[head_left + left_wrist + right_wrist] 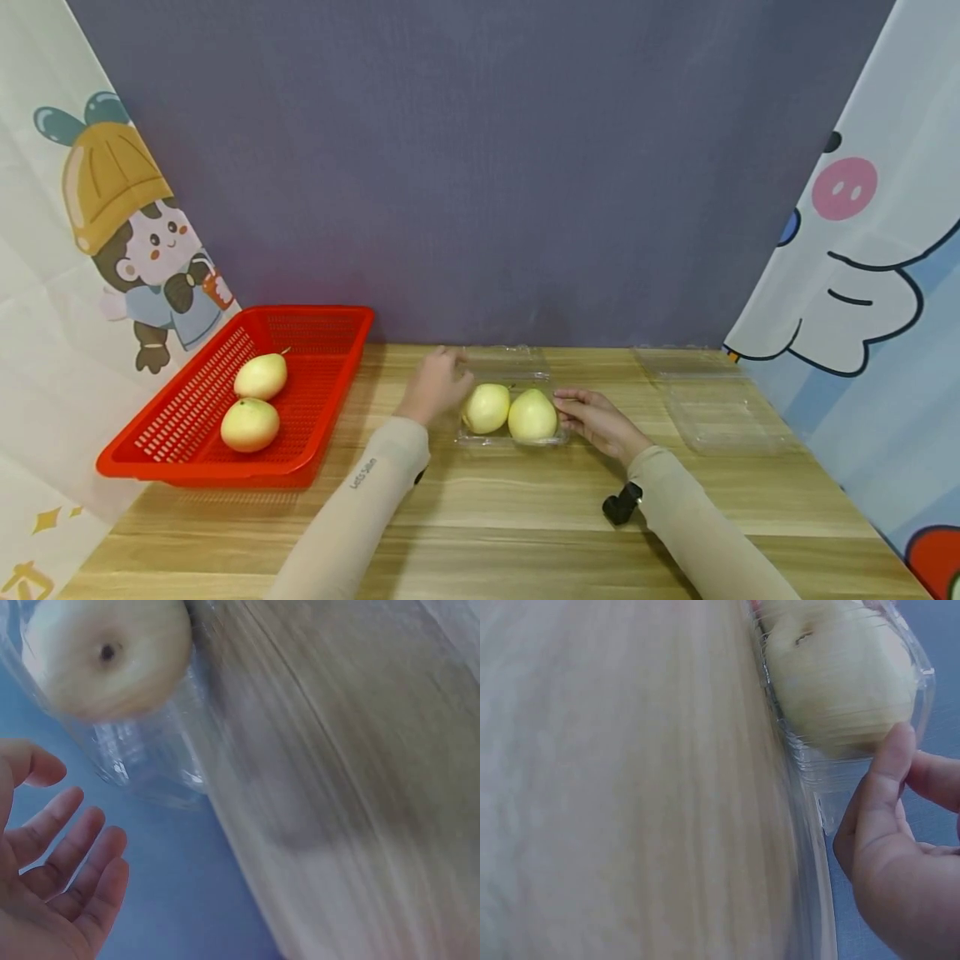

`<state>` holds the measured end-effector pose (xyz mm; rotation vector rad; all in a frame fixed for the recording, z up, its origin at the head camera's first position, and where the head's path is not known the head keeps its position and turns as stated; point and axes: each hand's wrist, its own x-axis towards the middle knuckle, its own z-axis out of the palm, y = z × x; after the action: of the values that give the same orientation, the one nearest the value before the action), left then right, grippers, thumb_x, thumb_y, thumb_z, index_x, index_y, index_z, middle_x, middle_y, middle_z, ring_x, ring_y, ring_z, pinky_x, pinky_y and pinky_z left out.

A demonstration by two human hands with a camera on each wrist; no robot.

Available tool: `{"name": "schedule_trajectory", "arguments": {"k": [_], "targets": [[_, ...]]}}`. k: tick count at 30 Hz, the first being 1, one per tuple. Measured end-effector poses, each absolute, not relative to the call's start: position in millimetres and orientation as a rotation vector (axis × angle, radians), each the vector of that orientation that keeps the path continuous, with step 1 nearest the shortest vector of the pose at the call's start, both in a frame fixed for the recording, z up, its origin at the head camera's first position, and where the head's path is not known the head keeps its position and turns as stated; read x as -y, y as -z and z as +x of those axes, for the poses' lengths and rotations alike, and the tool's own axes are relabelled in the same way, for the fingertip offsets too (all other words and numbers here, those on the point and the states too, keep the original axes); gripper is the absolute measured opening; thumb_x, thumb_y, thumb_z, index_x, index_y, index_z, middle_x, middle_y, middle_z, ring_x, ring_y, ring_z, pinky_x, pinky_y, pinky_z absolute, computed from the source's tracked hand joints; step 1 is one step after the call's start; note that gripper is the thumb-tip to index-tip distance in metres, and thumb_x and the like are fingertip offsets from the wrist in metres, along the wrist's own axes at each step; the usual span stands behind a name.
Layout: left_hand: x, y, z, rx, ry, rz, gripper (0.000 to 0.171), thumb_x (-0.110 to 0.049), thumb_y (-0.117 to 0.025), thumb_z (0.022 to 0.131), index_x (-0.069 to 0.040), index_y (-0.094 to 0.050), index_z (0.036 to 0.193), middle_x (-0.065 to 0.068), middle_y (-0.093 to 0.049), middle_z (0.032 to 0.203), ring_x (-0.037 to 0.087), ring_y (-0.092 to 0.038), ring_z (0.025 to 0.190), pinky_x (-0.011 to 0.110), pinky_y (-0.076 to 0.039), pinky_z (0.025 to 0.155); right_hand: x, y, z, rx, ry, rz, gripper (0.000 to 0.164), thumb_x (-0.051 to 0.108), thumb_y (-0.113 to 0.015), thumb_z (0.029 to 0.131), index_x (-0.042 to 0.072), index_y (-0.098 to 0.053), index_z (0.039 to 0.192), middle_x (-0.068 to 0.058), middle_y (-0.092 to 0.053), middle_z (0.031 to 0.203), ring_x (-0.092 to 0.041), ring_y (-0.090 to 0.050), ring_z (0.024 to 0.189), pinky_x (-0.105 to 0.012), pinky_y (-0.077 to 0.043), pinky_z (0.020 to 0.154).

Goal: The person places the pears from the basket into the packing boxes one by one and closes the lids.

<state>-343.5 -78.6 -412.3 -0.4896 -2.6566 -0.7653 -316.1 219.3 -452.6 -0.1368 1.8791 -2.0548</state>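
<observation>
Two pale yellow pears, a left pear [486,408] and a right pear [533,416], sit side by side in a clear plastic clamshell box [474,438]. Its lid [502,363] is folded back toward the far table edge. At the box's right side, my right hand [600,422] pinches the clear wall between thumb [889,761] and fingers, close beside the right pear. My left hand [437,387] is raised just left of the box, holding nothing. In the left wrist view its loosely bent fingers [71,847] are apart from the plastic.
A red plastic basket [341,392] at the left holds two more pears [251,425]. Another clear plastic box [723,417] lies open at the right. The wooden table [510,525] ends at a dark grey wall [487,167], with printed curtains on both sides.
</observation>
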Motion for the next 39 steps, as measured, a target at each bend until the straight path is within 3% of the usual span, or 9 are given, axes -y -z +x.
{"name": "schedule_trajectory", "arguments": {"k": [11,17,23,30,34,39], "targets": [[87.6,418.3,-353.0,2.710,0.835,-0.367,0.033,-0.021,-0.066,0.091,-0.004,-0.072,0.119,0.015,-0.069,0.113,0.025,-0.065,0.092,0.040,-0.055,0.079,-219.5,452.7,-315.5,-1.888,2.047,-0.140,0.050,0.009,-0.054,0.104,-0.014,-0.032,0.143,-0.009,-0.055,0.103,-0.009,-0.057,0.081,-0.018,-0.053,0.071],[90.2,420.1,-354.6,2.766,1.021,-0.258,0.036,-0.023,-0.067,0.093,-0.002,-0.070,0.122,0.016,-0.070,0.114,0.030,-0.065,0.104,0.045,-0.053,0.090,-219.4,452.6,-315.1,-1.883,2.046,-0.149,0.051,0.010,-0.054,0.104,-0.014,-0.032,0.144,-0.009,-0.055,0.104,-0.009,-0.057,0.081,-0.019,-0.053,0.071],[93.6,425.8,-358.1,2.794,1.234,-0.174,0.043,-0.030,-0.064,0.094,0.000,-0.067,0.126,0.015,-0.069,0.115,0.031,-0.065,0.105,0.044,-0.053,0.091,-219.4,451.6,-315.2,-1.885,2.045,-0.139,0.051,0.010,-0.054,0.104,-0.013,-0.032,0.144,-0.008,-0.055,0.104,-0.009,-0.057,0.081,-0.019,-0.054,0.072],[93.9,428.9,-357.2,2.840,1.525,-0.089,0.053,-0.039,-0.058,0.098,-0.001,-0.062,0.134,0.017,-0.062,0.130,0.035,-0.057,0.121,0.050,-0.045,0.103,-219.6,451.6,-314.9,-1.882,2.047,-0.139,0.050,0.010,-0.054,0.104,-0.013,-0.033,0.143,-0.008,-0.055,0.103,-0.010,-0.058,0.082,-0.019,-0.054,0.072],[92.3,430.9,-358.5,2.804,1.732,-0.069,0.053,-0.033,-0.057,0.097,0.003,-0.057,0.136,0.019,-0.062,0.127,0.034,-0.060,0.115,0.050,-0.046,0.102,-219.6,452.1,-314.8,-1.880,2.052,-0.137,0.048,0.009,-0.054,0.104,-0.013,-0.034,0.142,-0.008,-0.055,0.103,-0.010,-0.058,0.082,-0.019,-0.054,0.072],[89.6,431.2,-361.7,2.735,1.901,-0.072,0.045,-0.023,-0.056,0.097,0.006,-0.060,0.131,0.016,-0.064,0.113,0.024,-0.060,0.098,0.042,-0.051,0.093,-219.6,451.9,-314.4,-1.879,2.053,-0.136,0.048,0.009,-0.053,0.104,-0.013,-0.034,0.142,-0.008,-0.055,0.103,-0.010,-0.058,0.082,-0.019,-0.054,0.072]]}}
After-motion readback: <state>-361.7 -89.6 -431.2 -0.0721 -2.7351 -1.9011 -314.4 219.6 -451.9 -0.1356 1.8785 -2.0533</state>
